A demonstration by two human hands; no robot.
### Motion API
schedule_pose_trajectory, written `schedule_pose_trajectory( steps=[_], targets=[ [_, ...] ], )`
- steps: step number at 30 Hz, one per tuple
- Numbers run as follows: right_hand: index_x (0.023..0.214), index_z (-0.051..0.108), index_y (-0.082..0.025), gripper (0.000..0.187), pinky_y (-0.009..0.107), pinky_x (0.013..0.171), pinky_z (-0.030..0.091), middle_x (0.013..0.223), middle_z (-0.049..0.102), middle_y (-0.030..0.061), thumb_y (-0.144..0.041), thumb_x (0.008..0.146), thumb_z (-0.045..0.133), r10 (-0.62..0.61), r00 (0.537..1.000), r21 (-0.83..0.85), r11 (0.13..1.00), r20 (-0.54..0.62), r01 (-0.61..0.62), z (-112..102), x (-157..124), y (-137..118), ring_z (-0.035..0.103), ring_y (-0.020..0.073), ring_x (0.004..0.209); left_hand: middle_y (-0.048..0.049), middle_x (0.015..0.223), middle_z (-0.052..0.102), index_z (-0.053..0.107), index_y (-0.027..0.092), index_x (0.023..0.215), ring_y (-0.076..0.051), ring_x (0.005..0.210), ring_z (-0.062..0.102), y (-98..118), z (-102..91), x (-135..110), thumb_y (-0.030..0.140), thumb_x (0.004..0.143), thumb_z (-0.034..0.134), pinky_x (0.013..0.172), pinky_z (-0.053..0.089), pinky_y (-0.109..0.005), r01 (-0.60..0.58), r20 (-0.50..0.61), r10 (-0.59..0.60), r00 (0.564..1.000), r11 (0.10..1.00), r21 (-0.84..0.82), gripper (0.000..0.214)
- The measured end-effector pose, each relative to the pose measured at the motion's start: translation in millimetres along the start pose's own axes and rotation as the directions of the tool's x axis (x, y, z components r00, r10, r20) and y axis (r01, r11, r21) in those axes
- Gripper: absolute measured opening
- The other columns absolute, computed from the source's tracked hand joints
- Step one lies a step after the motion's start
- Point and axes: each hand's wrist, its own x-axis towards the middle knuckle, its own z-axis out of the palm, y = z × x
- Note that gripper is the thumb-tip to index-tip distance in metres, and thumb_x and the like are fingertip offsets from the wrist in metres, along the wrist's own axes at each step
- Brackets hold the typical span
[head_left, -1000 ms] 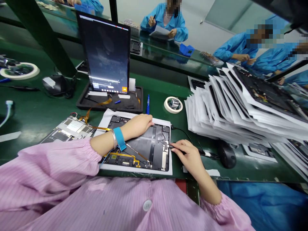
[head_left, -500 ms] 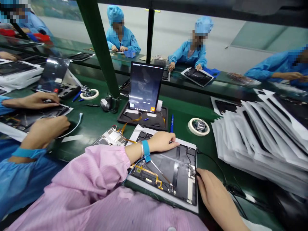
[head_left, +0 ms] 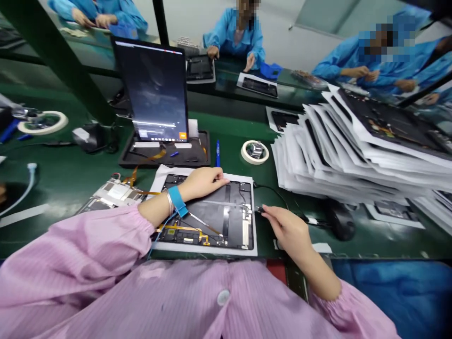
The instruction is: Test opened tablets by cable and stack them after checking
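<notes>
An opened tablet back (head_left: 226,216) lies on a white sheet in front of me, its black inner parts and orange flex cables showing. My left hand (head_left: 203,181) rests flat on its upper edge, fingers loosely curled, a blue wrist strap (head_left: 176,201) on the wrist. Just right of the tablet's edge, my right hand (head_left: 287,228) pinches the plug of a thin black cable (head_left: 273,192), the plug a little apart from the tablet's side.
An upright tablet screen (head_left: 153,89) stands in a black tray behind. A tape roll (head_left: 254,152) and blue pen (head_left: 217,151) lie beyond the tablet. A tall stack of paper-wrapped tablets (head_left: 353,146) fills the right. A black mouse (head_left: 341,225) sits nearby. Co-workers in blue sit opposite.
The view swung left and back again. My right hand has drawn the cable plug slightly away from the tablet's right edge. My left hand stays on the tablet.
</notes>
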Motion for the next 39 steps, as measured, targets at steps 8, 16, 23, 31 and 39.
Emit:
schedule_pose_trajectory(
  steps=[8, 16, 23, 31, 39],
  targets=[
    [0.107, 0.066, -0.021, 0.022, 0.038, 0.079, 0.046, 0.094, 0.069, 0.0031, -0.018, 0.093, 0.049, -0.034, 0.987, -0.031, 0.999, 0.157, 0.040, -3.2, 4.7, 0.0, 0.054, 0.0207, 0.089, -0.0012, 0.074, 0.065, 0.058, 0.021, 0.078, -0.017, 0.066, 0.057, 1.0, 1.3, -1.4, 0.049, 0.087, 0.045, 0.056, 0.033, -0.026, 0.006, -0.010, -0.006, 1.000, 1.000, 0.006, 0.032],
    [0.105, 0.066, -0.021, 0.019, 0.037, 0.081, 0.044, 0.092, 0.069, 0.0034, -0.018, 0.092, 0.051, -0.046, 0.990, -0.056, 0.997, 0.132, 0.054, 1.4, 6.6, -4.2, 0.053, 0.0208, 0.091, -0.0012, 0.073, 0.065, 0.059, 0.021, 0.079, -0.018, 0.066, 0.057, 1.3, -0.5, 0.2, 0.048, 0.086, 0.047, 0.056, 0.033, -0.026, 0.013, -0.003, -0.013, 1.000, 1.000, -0.008, 0.030],
    [0.100, 0.064, -0.020, 0.017, 0.037, 0.081, 0.048, 0.090, 0.066, 0.0054, -0.028, 0.093, 0.050, -0.047, 0.991, 0.008, 0.999, 0.128, 0.046, 7.4, 4.9, 4.3, 0.058, 0.0208, 0.088, -0.0026, 0.080, 0.066, 0.060, 0.019, 0.082, -0.017, 0.073, 0.060, 10.4, -2.4, -3.1, 0.043, 0.083, 0.056, 0.067, 0.043, -0.027, -0.032, -0.118, 0.020, 0.993, 0.994, -0.101, 0.025],
    [0.101, 0.061, -0.023, 0.024, 0.036, 0.078, 0.051, 0.094, 0.066, 0.0044, -0.040, 0.093, 0.047, -0.089, 0.987, 0.020, 0.996, 0.134, 0.087, 19.2, 7.1, 26.1, 0.062, 0.0211, 0.086, -0.0097, 0.112, 0.063, 0.057, 0.014, 0.110, -0.020, 0.103, 0.058, -67.9, -130.9, -22.2, 0.021, 0.085, 0.047, 0.092, 0.044, -0.033, 0.184, -0.733, -0.247, 0.634, 0.969, -0.167, 0.027],
    [0.103, 0.060, -0.024, 0.026, 0.036, 0.079, 0.051, 0.096, 0.065, 0.0045, -0.042, 0.093, 0.045, -0.054, 0.988, -0.022, 0.998, 0.145, 0.058, 19.5, 5.2, 27.5, 0.062, 0.0215, 0.090, -0.0072, 0.082, 0.067, 0.063, 0.019, 0.074, -0.026, 0.088, 0.060, -165.1, -133.6, -32.5, 0.033, 0.066, 0.069, 0.082, 0.047, -0.037, 0.521, -0.613, -0.413, 0.674, 0.854, -0.003, 0.017]
  ],
)
